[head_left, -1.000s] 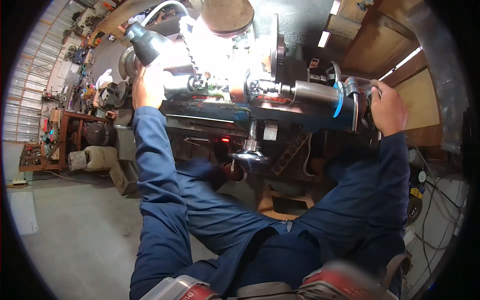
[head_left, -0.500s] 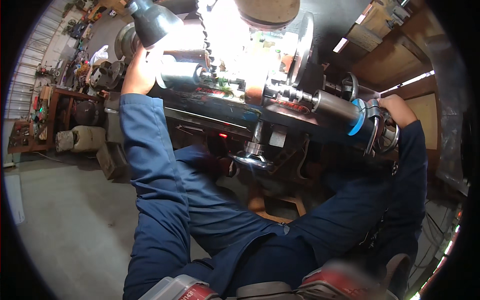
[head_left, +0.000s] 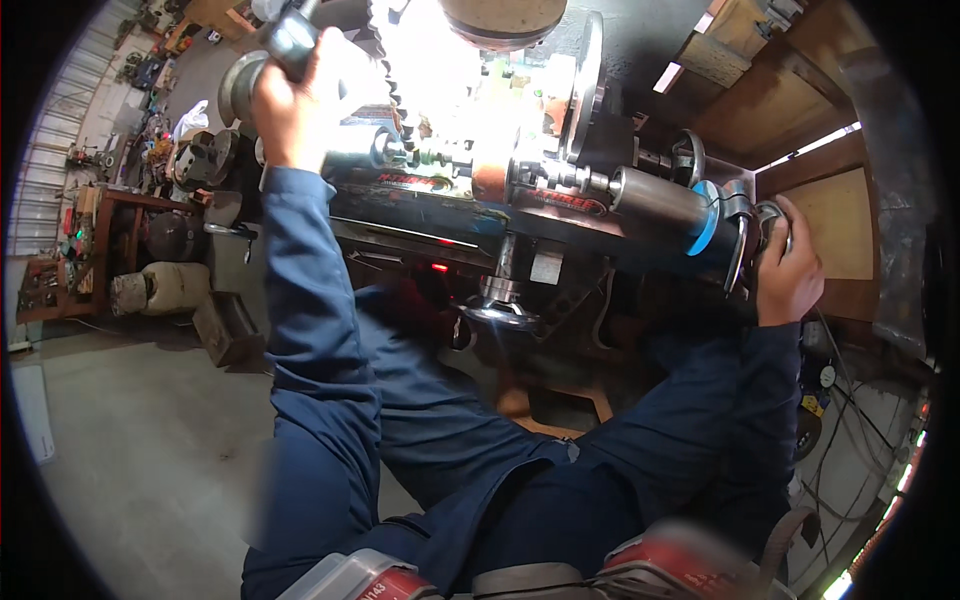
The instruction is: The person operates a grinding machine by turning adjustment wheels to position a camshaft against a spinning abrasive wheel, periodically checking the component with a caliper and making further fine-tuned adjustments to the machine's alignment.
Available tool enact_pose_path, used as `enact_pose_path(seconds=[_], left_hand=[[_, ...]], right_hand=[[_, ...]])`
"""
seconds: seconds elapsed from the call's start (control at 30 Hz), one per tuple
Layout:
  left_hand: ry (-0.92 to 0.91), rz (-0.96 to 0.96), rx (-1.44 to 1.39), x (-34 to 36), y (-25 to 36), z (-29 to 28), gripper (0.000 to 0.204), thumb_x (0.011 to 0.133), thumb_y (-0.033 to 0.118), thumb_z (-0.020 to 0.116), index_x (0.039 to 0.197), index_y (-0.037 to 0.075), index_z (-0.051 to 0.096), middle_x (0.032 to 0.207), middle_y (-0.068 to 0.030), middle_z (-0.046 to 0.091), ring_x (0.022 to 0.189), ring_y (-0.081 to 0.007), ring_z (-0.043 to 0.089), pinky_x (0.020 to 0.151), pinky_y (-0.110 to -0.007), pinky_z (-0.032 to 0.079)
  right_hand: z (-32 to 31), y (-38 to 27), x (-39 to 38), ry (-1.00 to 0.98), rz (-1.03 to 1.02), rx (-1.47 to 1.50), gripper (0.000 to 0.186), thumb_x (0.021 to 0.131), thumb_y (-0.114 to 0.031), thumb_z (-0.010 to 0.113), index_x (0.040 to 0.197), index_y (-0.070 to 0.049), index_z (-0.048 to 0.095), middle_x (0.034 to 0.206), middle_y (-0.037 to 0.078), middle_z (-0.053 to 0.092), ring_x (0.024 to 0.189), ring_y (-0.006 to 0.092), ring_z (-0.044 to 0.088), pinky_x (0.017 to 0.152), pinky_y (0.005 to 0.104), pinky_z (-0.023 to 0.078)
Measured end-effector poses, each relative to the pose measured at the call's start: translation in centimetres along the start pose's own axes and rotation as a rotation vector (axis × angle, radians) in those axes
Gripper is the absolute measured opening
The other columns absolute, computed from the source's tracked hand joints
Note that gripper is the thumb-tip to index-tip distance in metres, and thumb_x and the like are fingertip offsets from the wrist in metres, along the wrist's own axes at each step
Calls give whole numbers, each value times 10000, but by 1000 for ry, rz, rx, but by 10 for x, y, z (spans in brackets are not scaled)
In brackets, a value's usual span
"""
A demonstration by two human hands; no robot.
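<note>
At the upper left, my left hand (head_left: pixel 288 110) is raised to the dark head of a work lamp (head_left: pixel 293 42), fingers around its side; strong glare washes out part of the grip. My right hand (head_left: pixel 790 268) is closed on the rim of a metal handwheel (head_left: pixel 768 232) at the machine's right end. Left of that wheel lies a steel cylinder (head_left: pixel 660 200) with a blue ring (head_left: pixel 706 218). Bright light covers the machine's middle, where a shaft-like part (head_left: pixel 560 176) runs toward the cylinder.
A second handwheel (head_left: pixel 500 312) sticks out at the machine's front, between my legs. A large thin wheel (head_left: pixel 585 90) stands at the back. A gas cylinder (head_left: pixel 165 288) and an open box (head_left: pixel 232 330) are on the floor at left. Wooden boards (head_left: pixel 800 90) line the right.
The lamp head has shifted up and left, with my left hand now around it. My right hand has moved from the handwheel's far upper side to its near right side.
</note>
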State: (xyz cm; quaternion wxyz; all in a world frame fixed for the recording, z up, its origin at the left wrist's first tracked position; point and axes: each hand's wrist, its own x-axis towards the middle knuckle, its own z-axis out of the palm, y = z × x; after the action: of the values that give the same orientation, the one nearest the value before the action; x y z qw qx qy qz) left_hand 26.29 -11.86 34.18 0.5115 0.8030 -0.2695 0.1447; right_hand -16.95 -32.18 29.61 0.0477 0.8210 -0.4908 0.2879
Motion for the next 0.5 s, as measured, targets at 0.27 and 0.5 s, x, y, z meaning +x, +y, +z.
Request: enact_pose_path(seconds=[0.27, 0.5], left_hand=[[-77, 192, -172, 0, -39, -2, 419, 909, 391, 727, 1008, -13, 679, 867, -108, 727, 746, -204, 684, 724, -350, 536], [-203, 253, 254, 0, -82, -46, 427, 1021, 411, 520, 1222, 47, 617, 1196, -150, 667, 1087, -314, 647, 909, -372, 504]], right_hand=[[-1, 4, 1, -44, -27, 18, 288, 988, -248, 510, 1222, -222, 676, 999, 134, 717, 882, 370, 678, 744, 445, 523], [-6, 4, 30, -279, 16, 34, 271, 960, -248, 552, 1162, -162, 711, 1041, 144, 720, 975, 362, 671, 825, 426, 515]])
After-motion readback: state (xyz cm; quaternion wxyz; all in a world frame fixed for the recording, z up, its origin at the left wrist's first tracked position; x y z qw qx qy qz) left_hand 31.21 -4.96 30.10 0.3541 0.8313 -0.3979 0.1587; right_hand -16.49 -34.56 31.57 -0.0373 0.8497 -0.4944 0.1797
